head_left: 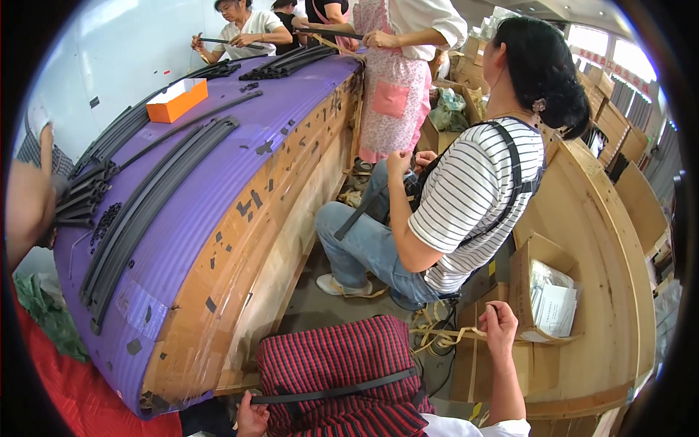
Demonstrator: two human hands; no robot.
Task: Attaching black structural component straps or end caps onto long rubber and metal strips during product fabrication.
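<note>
Low in the view, my left hand (252,416) is closed on one end of a flat black strip (331,393). The strip lies across the red-and-black striped cloth (328,349) over my lap, and its other end rests near the cloth's right edge. Farther right, my right hand (499,329) is raised with its fingers closed on a thin, curled yellow ribbon (455,335). Loops of the ribbon hang to the left of that hand. A small dark bit shows at its fingertips, too small to name.
A purple-covered table (196,167) at left bears bundles of black strips (164,200) and an orange box (177,100). A seated person in a striped shirt (480,182) is close ahead, with co-workers beyond. An open carton (520,291) with packets stands at right.
</note>
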